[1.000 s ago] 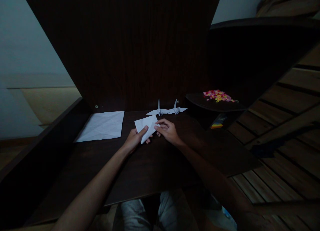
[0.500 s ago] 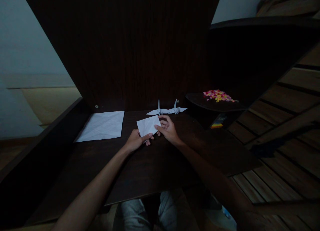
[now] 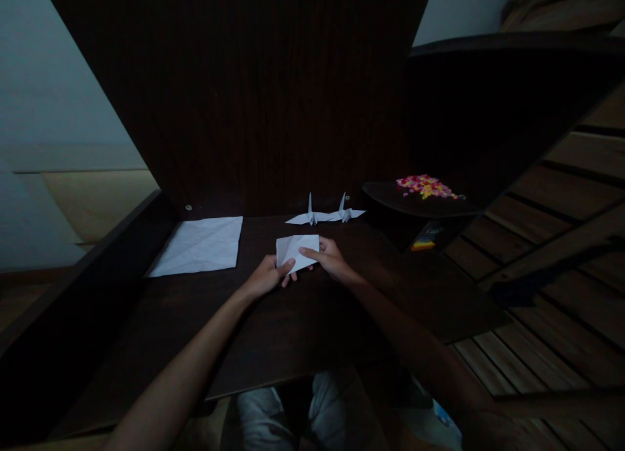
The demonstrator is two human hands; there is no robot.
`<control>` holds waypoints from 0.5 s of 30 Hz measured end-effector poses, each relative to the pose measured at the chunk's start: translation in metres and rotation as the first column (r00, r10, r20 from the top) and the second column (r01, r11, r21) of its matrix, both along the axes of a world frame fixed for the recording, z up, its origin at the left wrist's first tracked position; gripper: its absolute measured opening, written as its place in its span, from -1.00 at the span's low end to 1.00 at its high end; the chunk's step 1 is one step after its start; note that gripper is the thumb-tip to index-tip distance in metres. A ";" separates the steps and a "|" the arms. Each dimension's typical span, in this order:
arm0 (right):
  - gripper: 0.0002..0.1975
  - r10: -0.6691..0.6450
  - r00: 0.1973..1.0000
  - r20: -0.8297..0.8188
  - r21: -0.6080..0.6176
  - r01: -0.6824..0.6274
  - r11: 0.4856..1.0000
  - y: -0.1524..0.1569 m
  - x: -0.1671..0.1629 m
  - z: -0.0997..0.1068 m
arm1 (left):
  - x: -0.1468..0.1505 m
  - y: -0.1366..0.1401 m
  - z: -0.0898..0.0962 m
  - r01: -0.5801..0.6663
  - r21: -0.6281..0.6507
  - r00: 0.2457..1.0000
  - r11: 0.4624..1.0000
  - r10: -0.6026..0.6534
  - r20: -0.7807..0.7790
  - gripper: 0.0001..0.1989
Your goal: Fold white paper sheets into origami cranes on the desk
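Observation:
A small folded piece of white paper (image 3: 297, 248), roughly square with creases, is held between both hands above the dark desk. My left hand (image 3: 266, 275) grips its lower left corner, thumb on top and fingers beneath. On the right side, my right hand (image 3: 332, 259) pinches it, with the thumb lying across its face and the fingers mostly hidden behind. Just beyond the hands stand two white origami cranes (image 3: 311, 218) side by side, with pointed parts sticking up. To the left lies a larger creased sheet of white paper (image 3: 198, 246), flat on the desk.
The dark wooden desk (image 3: 273, 347) has a raised side panel (image 3: 73, 308) on the left and a tall back panel (image 3: 263, 112). A corner shelf (image 3: 390, 196) at right bears a heap of small pink and yellow pieces (image 3: 427, 186). Below it sits a rainbow-edged item (image 3: 423, 245).
The folded paper has turned to lie more level and shifted slightly right and down. My right thumb now reaches farther across its face, and a diagonal fold edge shows.

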State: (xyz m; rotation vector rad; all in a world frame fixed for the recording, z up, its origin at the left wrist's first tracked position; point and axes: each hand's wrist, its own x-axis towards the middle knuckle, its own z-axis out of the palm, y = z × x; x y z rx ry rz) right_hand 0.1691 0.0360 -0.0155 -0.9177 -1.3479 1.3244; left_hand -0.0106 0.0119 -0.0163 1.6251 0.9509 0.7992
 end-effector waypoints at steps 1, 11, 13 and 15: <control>-0.64 0.002 1.000 0.010 -0.009 -0.002 1.000 -0.001 -0.001 0.000 | 0.000 0.000 -0.001 0.007 -0.006 1.000 1.000 -0.007 -0.001 -0.49; -0.64 -0.068 0.998 0.006 -0.026 0.068 0.997 0.004 0.003 -0.004 | 0.006 0.006 0.000 0.097 -0.365 0.935 0.926 0.041 0.352 -0.16; -0.64 -0.073 0.997 -0.006 -0.031 0.073 0.997 0.004 0.004 -0.004 | 0.004 0.007 0.000 0.134 -0.416 0.902 0.899 0.064 0.427 -0.21; -0.64 -0.074 0.997 -0.014 -0.034 0.073 0.997 0.004 0.004 -0.004 | 0.003 0.007 0.002 0.125 -0.429 0.889 0.895 0.091 0.449 -0.37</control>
